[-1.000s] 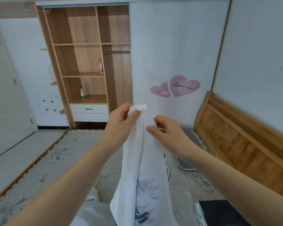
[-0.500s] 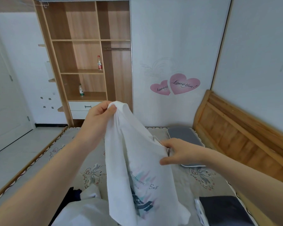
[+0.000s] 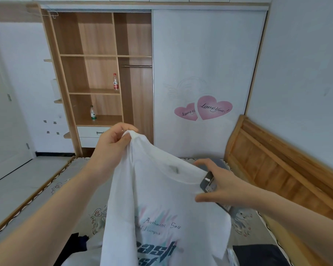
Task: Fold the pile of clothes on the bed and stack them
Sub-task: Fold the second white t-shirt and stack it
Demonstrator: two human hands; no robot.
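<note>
I hold up a white T-shirt (image 3: pixel 161 208) with coloured print and lettering, its front facing me above the bed (image 3: pixel 46 204). My left hand (image 3: pixel 113 144) pinches one shoulder at the top, raised highest. My right hand (image 3: pixel 219 181) is lower on the right at the other end of the neckline, thumb and forefinger spread in a curl around the fabric; the contact itself is partly hidden. The neckline stretches between both hands. A pile of dark clothes (image 3: pixel 75 244) and white ones lies at the bottom left. A folded dark garment (image 3: pixel 258 254) lies at the bottom right.
A grey cushion (image 3: pixel 222 162) lies at the head of the bed behind my right hand. The wooden headboard (image 3: pixel 277 169) runs along the right. An open wardrobe (image 3: pixel 96 73) holding two bottles stands beyond the bed, with bare floor on the left.
My hands have drawn apart: the right slid out along the neckline to the far shoulder, spreading the shirt so its printed front faces me. The left keeps its pinch.
</note>
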